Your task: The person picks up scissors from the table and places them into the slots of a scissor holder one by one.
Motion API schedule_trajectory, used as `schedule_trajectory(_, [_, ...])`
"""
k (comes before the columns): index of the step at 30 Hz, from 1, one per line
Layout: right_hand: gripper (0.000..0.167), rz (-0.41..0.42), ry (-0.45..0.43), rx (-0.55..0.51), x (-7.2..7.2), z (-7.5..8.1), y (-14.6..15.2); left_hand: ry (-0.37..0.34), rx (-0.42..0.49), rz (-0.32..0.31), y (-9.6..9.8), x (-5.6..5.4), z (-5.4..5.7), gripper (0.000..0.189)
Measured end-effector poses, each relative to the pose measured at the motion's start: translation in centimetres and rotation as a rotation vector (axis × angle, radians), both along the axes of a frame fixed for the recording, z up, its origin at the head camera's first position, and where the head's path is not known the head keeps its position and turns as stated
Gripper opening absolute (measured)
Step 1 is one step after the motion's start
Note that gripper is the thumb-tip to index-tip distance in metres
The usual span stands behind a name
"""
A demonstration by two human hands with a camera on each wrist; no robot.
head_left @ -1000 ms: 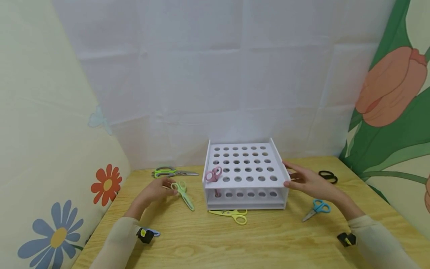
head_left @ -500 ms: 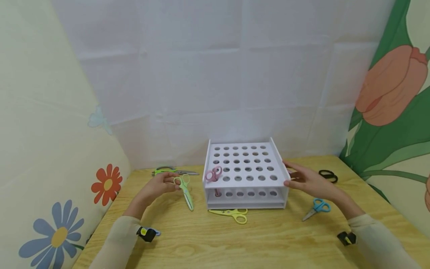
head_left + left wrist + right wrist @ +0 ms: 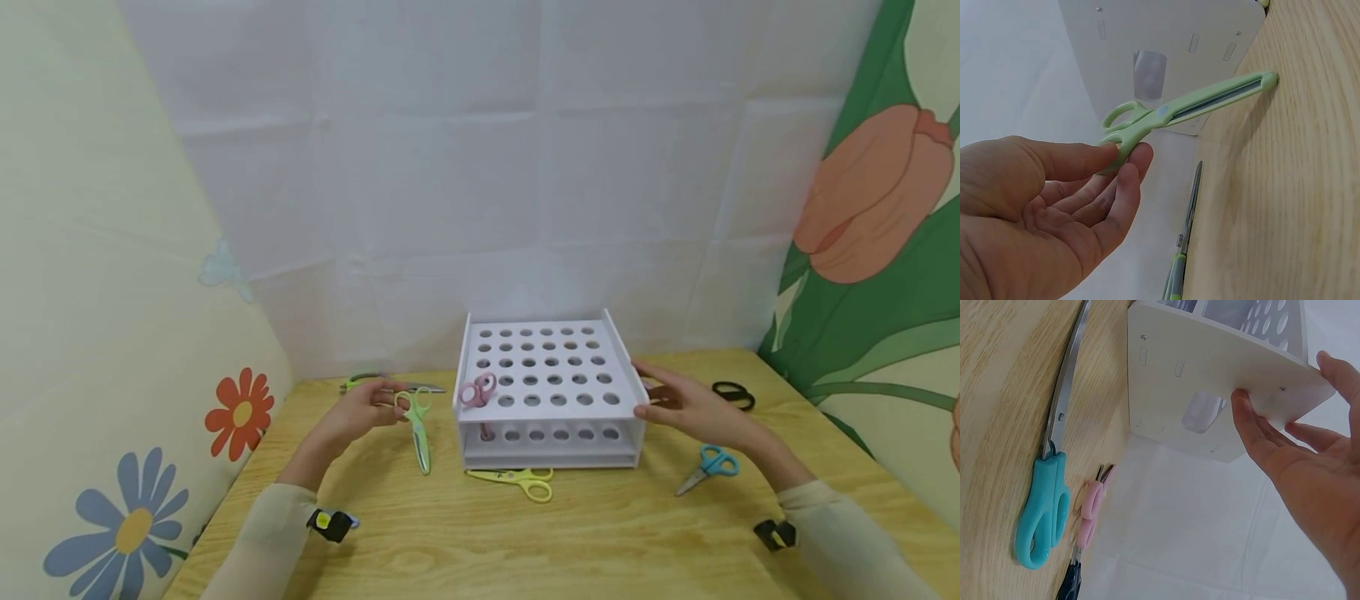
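Observation:
My left hand (image 3: 358, 417) pinches light green scissors (image 3: 1147, 125) by one handle loop, between thumb and fingers. Their closed blades point down, with the rounded tip right at the wooden table. Left of the white rack (image 3: 550, 460) they stand handles-up. The rack has rows of round holes on two levels, and pink scissors (image 3: 478, 390) stand in a front-left hole. Fingertips of my right hand (image 3: 693, 407) rest against the rack's right side panel (image 3: 1166, 394), near its top edge and beside the oval cutout.
Yellow scissors (image 3: 525, 479) lie before the rack. Blue-handled scissors (image 3: 708, 467) and black-handled ones (image 3: 733, 393) lie to the right, with pink scissors (image 3: 1090, 503) close by. Green-grey scissors (image 3: 1179, 269) lie at the back left. A white cloth (image 3: 525, 167) hangs behind.
The left hand has moved slightly right and up, lifting the handles of the light green scissors, which have swung from slanting to nearly vertical in the head view. The right hand stays put.

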State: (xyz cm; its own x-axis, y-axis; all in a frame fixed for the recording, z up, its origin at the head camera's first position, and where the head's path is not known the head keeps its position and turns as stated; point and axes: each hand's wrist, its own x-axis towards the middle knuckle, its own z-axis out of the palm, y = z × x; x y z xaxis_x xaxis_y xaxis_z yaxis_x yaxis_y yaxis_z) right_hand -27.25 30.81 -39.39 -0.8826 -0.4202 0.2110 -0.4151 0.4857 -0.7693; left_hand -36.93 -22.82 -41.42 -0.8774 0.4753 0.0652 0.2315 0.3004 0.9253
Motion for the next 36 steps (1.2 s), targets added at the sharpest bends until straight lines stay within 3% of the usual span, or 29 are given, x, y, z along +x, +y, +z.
schedule_trajectory(22, [0.078,-0.01,0.0,0.008,0.0,0.1,-0.1,0.084,-0.016,-0.013,1.3,1.5,2.1,0.028])
schedule_trajectory(36, [0.079,-0.006,0.018,0.014,0.0,0.2,-0.1,0.147,-0.025,-0.004,1.4,3.0,5.1,0.03])
